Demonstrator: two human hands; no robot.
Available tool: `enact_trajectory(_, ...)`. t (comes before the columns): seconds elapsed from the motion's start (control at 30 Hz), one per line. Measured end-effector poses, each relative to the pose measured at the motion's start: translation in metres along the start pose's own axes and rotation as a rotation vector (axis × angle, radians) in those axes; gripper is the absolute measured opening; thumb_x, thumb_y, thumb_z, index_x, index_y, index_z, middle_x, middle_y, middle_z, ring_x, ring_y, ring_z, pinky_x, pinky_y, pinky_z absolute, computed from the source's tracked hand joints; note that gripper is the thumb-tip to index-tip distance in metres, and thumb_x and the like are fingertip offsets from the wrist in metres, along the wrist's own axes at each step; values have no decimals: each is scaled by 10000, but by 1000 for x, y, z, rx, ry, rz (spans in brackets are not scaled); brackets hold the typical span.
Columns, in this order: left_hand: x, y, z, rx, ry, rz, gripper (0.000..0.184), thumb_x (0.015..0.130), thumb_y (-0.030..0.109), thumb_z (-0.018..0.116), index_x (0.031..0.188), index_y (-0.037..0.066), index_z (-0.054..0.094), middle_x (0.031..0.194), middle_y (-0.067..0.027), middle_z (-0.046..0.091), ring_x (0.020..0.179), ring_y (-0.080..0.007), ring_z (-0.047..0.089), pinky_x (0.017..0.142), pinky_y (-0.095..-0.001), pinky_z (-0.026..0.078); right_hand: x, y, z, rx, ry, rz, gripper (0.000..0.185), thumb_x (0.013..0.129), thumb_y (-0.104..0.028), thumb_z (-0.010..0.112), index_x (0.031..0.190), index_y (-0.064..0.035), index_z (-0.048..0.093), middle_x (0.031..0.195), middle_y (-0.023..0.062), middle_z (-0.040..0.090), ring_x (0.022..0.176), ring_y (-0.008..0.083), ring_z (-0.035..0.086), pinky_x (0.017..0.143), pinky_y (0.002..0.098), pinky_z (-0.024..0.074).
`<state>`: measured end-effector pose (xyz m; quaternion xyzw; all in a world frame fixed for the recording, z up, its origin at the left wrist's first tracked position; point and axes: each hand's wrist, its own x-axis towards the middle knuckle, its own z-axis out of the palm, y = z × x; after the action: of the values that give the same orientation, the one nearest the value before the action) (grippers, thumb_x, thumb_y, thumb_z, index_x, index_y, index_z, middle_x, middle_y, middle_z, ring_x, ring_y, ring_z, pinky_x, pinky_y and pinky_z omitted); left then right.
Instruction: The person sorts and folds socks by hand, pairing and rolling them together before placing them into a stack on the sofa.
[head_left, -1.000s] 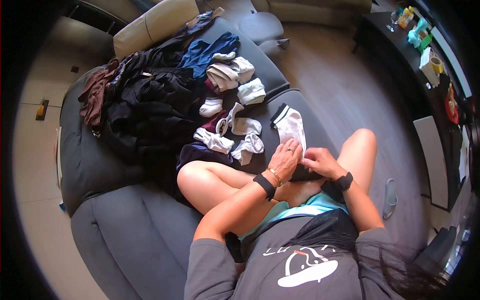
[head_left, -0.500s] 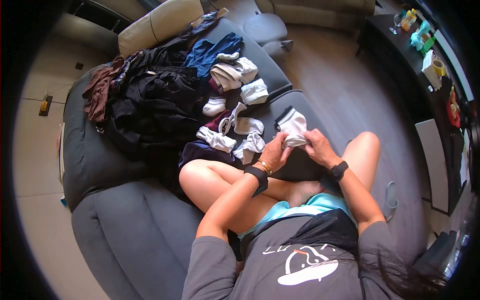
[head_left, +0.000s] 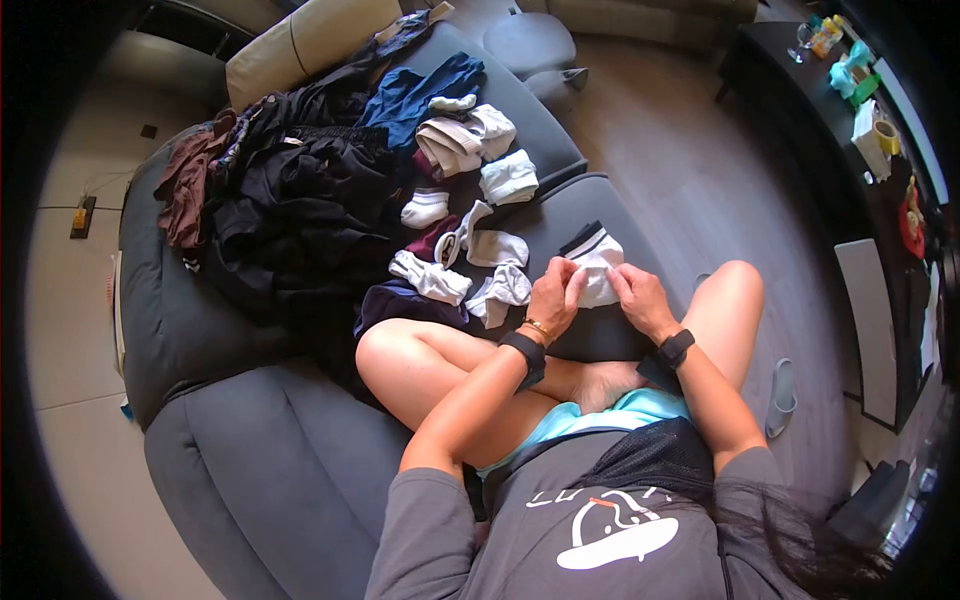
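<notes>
Sock in hand: a white sock [head_left: 601,252] with a black cuff, between both hands in front of the crossed legs, over the grey couch [head_left: 280,480]; its cuff points away from the person, and whether it touches the seat cannot be told.
Left grip: the left hand [head_left: 553,298] has thumb and fingers closed on the sock's near left edge.
Right grip: the right hand [head_left: 643,298] pinches the opposite edge, thumb and fingers together.
Nearest socks: a crumpled light sock [head_left: 500,292] lies just left of the left hand, with a grey-white sock [head_left: 497,248] just beyond it.
Folded pieces: a white bundle [head_left: 509,178] and a beige bundle [head_left: 448,146] lie farther up the couch.
Clothes: a blue garment [head_left: 425,95], black clothing [head_left: 300,200] and a brown garment [head_left: 193,190] spread beyond.
Floor: a grey slipper [head_left: 783,398] sits right of the right knee.
</notes>
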<state>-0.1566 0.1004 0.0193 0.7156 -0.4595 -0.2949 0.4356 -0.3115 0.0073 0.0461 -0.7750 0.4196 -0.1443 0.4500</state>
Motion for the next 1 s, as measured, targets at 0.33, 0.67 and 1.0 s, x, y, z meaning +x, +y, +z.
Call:
enact_trajectory(0.33, 9, 31, -38, -236, -267, 43, 439, 784, 86, 669, 1179, 1, 496, 1001, -75, 618, 962, -160, 597, 889, -306, 451, 0, -12, -26, 625, -6, 88, 353, 965, -355, 454, 816, -44, 530, 605, -18, 467, 398, 38, 397, 348, 210, 311)
enact_trajectory(0.67, 3, 62, -48, -647, -338, -102, 229, 878, 109, 618, 1072, 7, 552, 933, -14, 614, 841, -80, 561, 757, -201, 451, -12, -64, -64, 729, 70, 12, 333, 960, -330, 482, 823, -44, 581, 639, -45, 502, 485, 21, 410, 411, 191, 314)
enact_trajectory(1.0, -3, 66, -36, -874, -270, -100, 182, 908, 175, 600, 1024, 55, 527, 885, 10, 596, 796, -53, 545, 694, -192, 440, -21, -67, -45, 665, 103, -31, 309, 962, -304, 492, 942, -13, 594, 765, -28, 566, 705, 35, 488, 625, 194, 415)
